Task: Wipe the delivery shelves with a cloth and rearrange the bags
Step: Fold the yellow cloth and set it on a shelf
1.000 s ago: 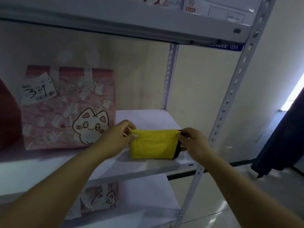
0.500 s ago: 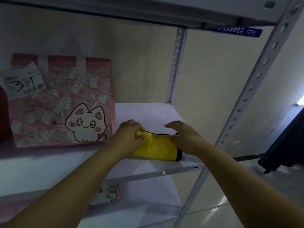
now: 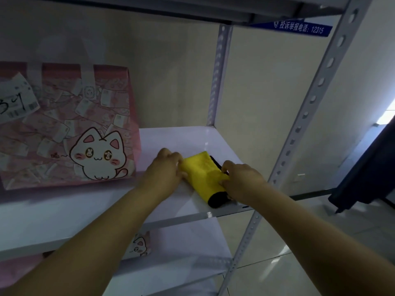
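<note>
1. Judging by its folds, the folded yellow microfibre cloth with black trim point(image 3: 204, 175) is soft, light and limp. It will likely bunch if you push from one edge, so take it across the fold and press it flat.
2. The cloth lies on the white metal shelf board point(image 3: 106, 210), near the front right corner. It sits to the right of the pink paper bag printed with a white cat point(image 3: 70, 129) and does not touch it.
3. Your left hand point(image 3: 165, 170) is at the cloth's left edge, fingers curled, pinching the fabric.
4. Your right hand point(image 3: 241, 180) is at the right edge, fingers bent down and gripping the cloth. The fingertips are hidden under the knuckles.
5. Both forearms reach in over the shelf lip, wrists angled toward each other.
</note>
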Action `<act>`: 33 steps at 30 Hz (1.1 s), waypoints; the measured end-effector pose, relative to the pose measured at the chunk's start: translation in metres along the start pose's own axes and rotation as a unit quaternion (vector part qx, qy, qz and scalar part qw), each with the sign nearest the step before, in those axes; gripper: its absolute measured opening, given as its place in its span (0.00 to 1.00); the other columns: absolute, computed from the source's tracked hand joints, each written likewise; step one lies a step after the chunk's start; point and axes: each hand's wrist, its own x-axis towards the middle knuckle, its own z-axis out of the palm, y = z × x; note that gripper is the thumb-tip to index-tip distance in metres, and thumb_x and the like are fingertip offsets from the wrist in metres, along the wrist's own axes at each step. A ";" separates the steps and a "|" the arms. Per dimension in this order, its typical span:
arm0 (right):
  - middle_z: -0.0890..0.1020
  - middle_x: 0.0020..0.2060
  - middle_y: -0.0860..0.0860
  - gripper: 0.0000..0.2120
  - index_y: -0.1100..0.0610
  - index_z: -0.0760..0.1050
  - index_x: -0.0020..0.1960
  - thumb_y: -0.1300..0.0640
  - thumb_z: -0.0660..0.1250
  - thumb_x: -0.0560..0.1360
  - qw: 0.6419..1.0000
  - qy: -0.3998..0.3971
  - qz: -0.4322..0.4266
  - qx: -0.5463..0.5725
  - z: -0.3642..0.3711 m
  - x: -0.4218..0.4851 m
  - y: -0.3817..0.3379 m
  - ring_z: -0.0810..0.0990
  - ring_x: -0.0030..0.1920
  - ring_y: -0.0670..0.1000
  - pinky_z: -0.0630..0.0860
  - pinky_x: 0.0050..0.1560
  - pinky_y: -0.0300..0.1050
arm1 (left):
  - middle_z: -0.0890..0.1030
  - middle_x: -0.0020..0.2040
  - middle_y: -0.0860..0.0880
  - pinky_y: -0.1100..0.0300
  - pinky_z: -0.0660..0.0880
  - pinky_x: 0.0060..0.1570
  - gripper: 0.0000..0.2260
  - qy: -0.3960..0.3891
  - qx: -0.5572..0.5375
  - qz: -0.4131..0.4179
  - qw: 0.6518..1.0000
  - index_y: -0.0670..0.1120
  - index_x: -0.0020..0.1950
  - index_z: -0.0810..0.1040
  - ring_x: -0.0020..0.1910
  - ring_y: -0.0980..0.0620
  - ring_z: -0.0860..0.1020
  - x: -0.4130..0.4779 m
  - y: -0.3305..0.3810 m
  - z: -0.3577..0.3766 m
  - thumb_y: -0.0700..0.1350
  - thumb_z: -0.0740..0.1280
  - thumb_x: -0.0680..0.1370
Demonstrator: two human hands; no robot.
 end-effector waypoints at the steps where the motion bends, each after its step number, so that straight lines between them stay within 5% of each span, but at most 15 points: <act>1: 0.75 0.50 0.55 0.17 0.54 0.63 0.61 0.55 0.63 0.74 1.000 0.006 0.008 -0.011 0.000 -0.003 -0.001 0.71 0.43 0.57 0.72 0.41 0.47 | 0.75 0.54 0.44 0.54 0.73 0.52 0.12 -0.007 -0.031 -0.014 0.999 0.45 0.54 0.77 0.50 0.45 0.75 0.000 0.005 0.003 0.49 0.68 0.74; 6: 0.63 0.34 0.51 0.17 0.55 0.64 0.58 0.60 0.65 0.72 0.998 0.024 0.046 -0.048 -0.002 -0.017 -0.005 0.69 0.38 0.56 0.67 0.36 0.45 | 0.82 0.51 0.47 0.53 0.75 0.53 0.12 -0.077 -0.130 0.017 0.988 0.47 0.55 0.80 0.49 0.50 0.78 -0.008 0.032 0.018 0.50 0.68 0.74; 15: 0.69 0.55 0.57 0.14 0.59 0.69 0.59 0.64 0.63 0.73 0.989 0.040 0.068 -0.125 -0.002 -0.030 -0.004 0.71 0.52 0.57 0.66 0.40 0.48 | 0.81 0.53 0.45 0.56 0.75 0.52 0.14 -0.092 -0.117 0.028 0.988 0.47 0.59 0.78 0.51 0.48 0.78 0.002 0.049 0.039 0.49 0.67 0.75; 18: 0.70 0.54 0.57 0.15 0.60 0.69 0.58 0.64 0.65 0.72 0.987 0.065 0.052 -0.137 -0.004 -0.030 -0.006 0.71 0.54 0.58 0.65 0.39 0.48 | 0.81 0.53 0.47 0.59 0.74 0.50 0.13 -0.088 -0.132 0.010 0.987 0.47 0.57 0.79 0.51 0.50 0.78 0.001 0.048 0.040 0.48 0.68 0.74; 21: 0.70 0.46 0.53 0.11 0.58 0.70 0.55 0.63 0.65 0.73 0.988 0.114 0.041 -0.097 -0.013 -0.032 -0.004 0.75 0.50 0.57 0.66 0.38 0.46 | 0.82 0.52 0.50 0.62 0.72 0.47 0.11 -0.085 -0.157 0.002 0.984 0.49 0.55 0.79 0.48 0.54 0.78 -0.005 0.043 0.032 0.46 0.68 0.74; 27: 0.80 0.51 0.50 0.12 0.51 0.75 0.57 0.47 0.62 0.76 0.980 0.195 0.000 0.033 -0.040 -0.049 -0.006 0.77 0.50 0.56 0.72 0.44 0.44 | 0.76 0.42 0.64 0.72 0.68 0.38 0.06 -0.042 -0.174 0.035 0.983 0.55 0.48 0.77 0.42 0.65 0.75 -0.021 0.034 -0.015 0.51 0.70 0.72; 33: 0.82 0.46 0.44 0.10 0.48 0.78 0.53 0.46 0.64 0.75 0.963 0.235 -0.086 0.103 -0.078 -0.082 -0.028 0.79 0.45 0.48 0.76 0.45 0.43 | 0.78 0.44 0.61 0.69 0.72 0.40 0.08 0.037 -0.164 0.049 0.984 0.55 0.50 0.78 0.43 0.64 0.77 -0.049 0.041 -0.085 0.52 0.70 0.72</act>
